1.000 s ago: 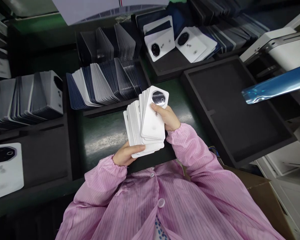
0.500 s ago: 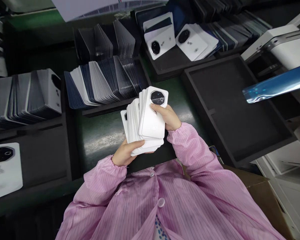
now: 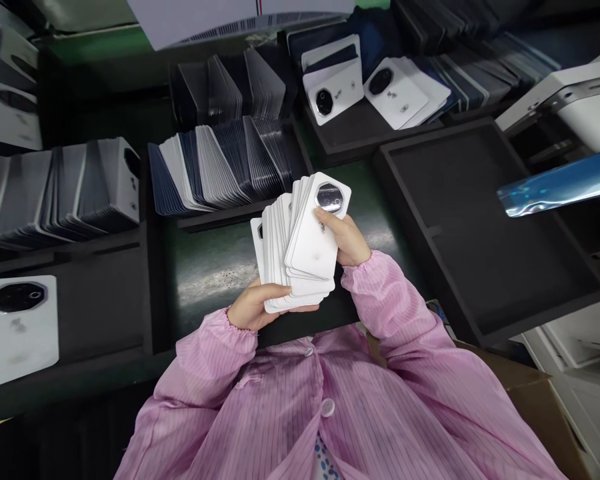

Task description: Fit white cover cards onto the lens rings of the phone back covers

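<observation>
Left hand [image 3: 255, 307] clamped low, right hand [image 3: 350, 241] clamped higher on your white panels [image 3: 310, 250]: grip evenly above near edge of desk [image 3: 207, 273].

free: bench top [image 3: 205, 277], right tray [image 3: 490, 233] | obstacles: white stack [image 3: 311, 250], panel rows [image 3: 223, 167] beyond, blue strip [image 3: 565, 181] overhanging tray

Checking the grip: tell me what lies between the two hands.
The head view shows a fanned stack of white panels between the left hand and the right hand, both holding it.
</observation>
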Motion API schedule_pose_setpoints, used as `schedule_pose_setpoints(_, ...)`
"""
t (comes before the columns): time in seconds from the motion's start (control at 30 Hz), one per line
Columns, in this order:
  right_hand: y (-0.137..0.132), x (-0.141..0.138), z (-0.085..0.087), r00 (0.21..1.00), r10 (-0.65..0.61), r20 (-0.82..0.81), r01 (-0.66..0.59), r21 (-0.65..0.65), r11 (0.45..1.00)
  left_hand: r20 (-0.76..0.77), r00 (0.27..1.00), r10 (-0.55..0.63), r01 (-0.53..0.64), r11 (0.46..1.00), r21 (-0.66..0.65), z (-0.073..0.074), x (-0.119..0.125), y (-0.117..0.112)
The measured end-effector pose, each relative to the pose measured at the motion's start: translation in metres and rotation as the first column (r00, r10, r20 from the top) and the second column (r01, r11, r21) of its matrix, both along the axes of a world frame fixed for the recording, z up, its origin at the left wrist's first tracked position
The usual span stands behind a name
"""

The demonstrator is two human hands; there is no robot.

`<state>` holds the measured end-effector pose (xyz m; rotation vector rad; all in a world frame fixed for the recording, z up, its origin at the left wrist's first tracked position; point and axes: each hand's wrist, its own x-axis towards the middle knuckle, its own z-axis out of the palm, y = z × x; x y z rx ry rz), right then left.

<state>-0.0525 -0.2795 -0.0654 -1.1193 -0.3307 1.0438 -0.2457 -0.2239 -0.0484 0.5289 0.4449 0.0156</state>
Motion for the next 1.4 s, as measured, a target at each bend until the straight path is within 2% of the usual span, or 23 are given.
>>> schedule_pose_setpoints(0.2, 0.0013, 0.0024, -0.0018, 1.0, -0.023, 0.004, 0.023, -0.027, 0.999, -0.096, 0.995, 0.004, 0.0, 0.999, 0.043, 0.0037, 0.0012, 0.0016)
schedule_pose_setpoints(0.5, 0.0039, 0.0035, -0.0014, 0.997, -0.069, -0.042, 0.066, -0.06, 0.996, -0.174, 0.983, 0.057, -0.026, 0.985, 0.173, -0.0013, 0.0025, 0.0011)
schedule_pose_setpoints(0.63, 0.004, 0.0036, -0.0045, 0.997, -0.069, -0.039, 0.067, -0.045, 0.997, -0.144, 0.989, 0.017, 0.001, 0.993, 0.12, 0.0003, 0.0006, 0.0004)
schedule_pose_setpoints(0.8, 0.0024, 0.0043, -0.0044, 0.999, -0.046, -0.006, 0.046, -0.006, 0.999, -0.033, 0.999, 0.007, -0.009, 0.998, -0.062, 0.0036, -0.001, 0.0041)
schedule_pose_setpoints(0.87, 0.0021, 0.0047, -0.0032, 0.999, -0.051, -0.012, 0.051, -0.01, 0.999, -0.028, 1.0, 0.013, -0.015, 0.996, -0.092, 0.0045, -0.0011, 0.0056)
schedule_pose_setpoints(1.07, 0.0034, 0.0052, -0.0029, 0.997, -0.078, -0.023, 0.077, -0.027, 0.997, -0.078, 0.997, 0.018, -0.017, 1.0, 0.005, 0.0054, -0.0008, 0.0051)
schedule_pose_setpoints(1.23, 0.0046, 0.0061, -0.0034, 0.992, -0.119, -0.048, 0.117, -0.046, 0.992, -0.107, 0.993, 0.044, -0.034, 0.995, 0.091, 0.0008, 0.0004, 0.0029)
schedule_pose_setpoints(1.33, 0.0046, 0.0075, -0.0045, 0.99, -0.127, -0.054, 0.124, -0.055, 0.991, -0.107, 0.992, 0.062, -0.053, 0.995, 0.086, -0.0005, -0.0001, 0.0021)
schedule_pose_setpoints(1.4, 0.0041, 0.0085, -0.0057, 0.99, -0.129, -0.053, 0.127, -0.04, 0.991, -0.083, 0.996, 0.028, -0.022, 0.998, 0.063, 0.0008, -0.0007, 0.0025)
